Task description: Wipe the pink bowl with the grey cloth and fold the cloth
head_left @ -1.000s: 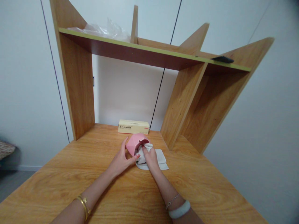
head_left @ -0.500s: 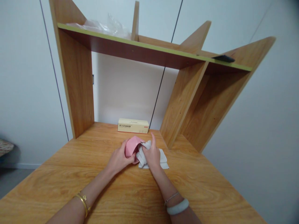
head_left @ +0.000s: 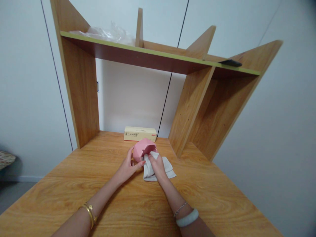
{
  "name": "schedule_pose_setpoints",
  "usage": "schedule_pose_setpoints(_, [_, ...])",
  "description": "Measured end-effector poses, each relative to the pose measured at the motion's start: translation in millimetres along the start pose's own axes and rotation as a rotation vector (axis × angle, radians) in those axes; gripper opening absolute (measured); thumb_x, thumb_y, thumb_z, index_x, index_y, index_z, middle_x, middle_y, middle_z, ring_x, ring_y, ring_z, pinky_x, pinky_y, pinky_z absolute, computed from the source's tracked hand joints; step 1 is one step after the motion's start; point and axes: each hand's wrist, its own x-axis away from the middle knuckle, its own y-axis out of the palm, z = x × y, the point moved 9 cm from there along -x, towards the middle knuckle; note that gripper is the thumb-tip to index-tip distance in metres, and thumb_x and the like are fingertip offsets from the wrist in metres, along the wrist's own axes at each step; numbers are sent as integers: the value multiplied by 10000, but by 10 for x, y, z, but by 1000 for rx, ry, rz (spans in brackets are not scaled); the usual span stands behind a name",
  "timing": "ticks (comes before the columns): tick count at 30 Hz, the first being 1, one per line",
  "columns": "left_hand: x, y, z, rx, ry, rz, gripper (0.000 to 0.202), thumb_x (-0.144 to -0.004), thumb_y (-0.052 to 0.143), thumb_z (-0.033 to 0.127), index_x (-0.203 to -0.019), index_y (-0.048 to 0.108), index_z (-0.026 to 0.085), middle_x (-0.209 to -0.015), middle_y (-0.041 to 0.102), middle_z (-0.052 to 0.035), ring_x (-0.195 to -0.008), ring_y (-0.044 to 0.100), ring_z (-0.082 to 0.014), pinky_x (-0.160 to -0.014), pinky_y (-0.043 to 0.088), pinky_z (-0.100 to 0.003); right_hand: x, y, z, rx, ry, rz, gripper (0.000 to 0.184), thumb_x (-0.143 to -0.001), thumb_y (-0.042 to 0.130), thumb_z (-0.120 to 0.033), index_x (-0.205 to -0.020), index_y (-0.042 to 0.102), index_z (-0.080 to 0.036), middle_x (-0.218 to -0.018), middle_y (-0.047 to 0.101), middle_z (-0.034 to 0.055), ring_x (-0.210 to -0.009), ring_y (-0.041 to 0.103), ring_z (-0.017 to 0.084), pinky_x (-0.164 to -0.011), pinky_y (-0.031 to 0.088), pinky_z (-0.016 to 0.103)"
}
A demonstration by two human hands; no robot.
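Now left hand (head_left: 127,167) grips cup (head_left: 143,148), tipped on surface (head_left: 138,204), mouth facing my right hand (head_left: 156,164); right fingers bunch cloth (head_left: 170,170) at cup mouth.

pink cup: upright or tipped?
Tipped. The pink cup leans on its side in the left hand, its mouth facing the right hand and the white cloth.

One pink cup (head_left: 144,148), one white cloth (head_left: 170,168) and one cardboard box (head_left: 140,133) are counted at centre frame; one plastic bag (head_left: 108,33) is seen upper left, one dark object (head_left: 230,62) upper right.
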Motion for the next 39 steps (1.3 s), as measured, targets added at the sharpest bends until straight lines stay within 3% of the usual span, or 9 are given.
schedule_pose_setpoints(4, [16,-12,10,-27,-21,29,727,-710,569,400,-1291,231,123,-1103,557,-133,-839,595,-188,-719,495,-318,-3,22,-51,70,1,-23,452,-705,522,-262,-1135,518,-124,-914,670,79,-809,615,201,-705,462,284])
schedule_pose_setpoints(8, [23,-102,42,-218,8,99,701,-670,600,364,-1267,325,120,-1110,569,-130,-959,571,-235,-826,462,-351,16,-212,-237,451,-2,88,634,-705,557,-282,-1291,369,-127,-900,658,122,-808,612,245,-679,435,302])
schedule_pose_setpoints(12, [41,-50,75,-331,-11,29,696,-648,603,333,-1277,361,155,-1055,614,-101,-926,591,-251,-799,473,-355,50,-319,-432,716,-66,104,663,-744,539,-346,-1338,302,-170,-769,655,88,-731,615,249,-643,405,297])
schedule_pose_setpoints(15, [62,-4,123,-372,7,-23,707,-621,616,328,-1269,390,157,-1090,605,-103,-934,584,-256,-820,459,-362,54,-311,-387,693,-53,91,681,-734,546,-381,-1334,308,-162,-797,656,95,-751,614,252,-634,405,294])
schedule_pose_setpoints(19, [57,-25,84,-342,13,-28,702,-634,620,362,-1275,401,176,-1115,596,-92,-967,569,-250,-842,443,-352,21,-223,-184,485,3,46,624,-726,549,-343,-1294,374,-152,-886,658,100,-802,612,229,-672,428,283])
schedule_pose_setpoints(24, [20,-87,-18,-176,8,34,818,-710,583,421,-1373,172,175,-1164,545,-116,-1037,534,-239,-888,412,-372,6,-207,-146,200,-35,117,514,-745,497,-272,-1243,428,-164,-1123,597,101,-1014,552,207,-838,420,298])
schedule_pose_setpoints(29, [40,38,56,-65,78,0,800,-728,578,417,-1350,138,172,-1236,473,-131,-1097,488,-215,-919,397,-349,24,-19,-144,-72,-25,-6,362,-756,470,-298,-1072,543,-138,-1023,644,84,-931,595,190,-793,453,273])
schedule_pose_setpoints(34, [33,-28,33,-118,36,55,665,-733,558,402,-1278,269,153,-1080,576,-90,-928,576,-190,-825,457,-327,31,-80,-140,199,13,56,492,-698,547,-265,-1167,489,-126,-1037,636,112,-932,595,217,-798,442,293])
schedule_pose_setpoints(39, [46,-82,51,-428,-29,53,682,-679,588,432,-1269,364,172,-1020,629,-108,-916,597,-265,-769,463,-361,44,-259,-313,591,-35,95,613,-730,539,-310,-1297,370,-151,-874,664,110,-798,617,247,-671,426,292])
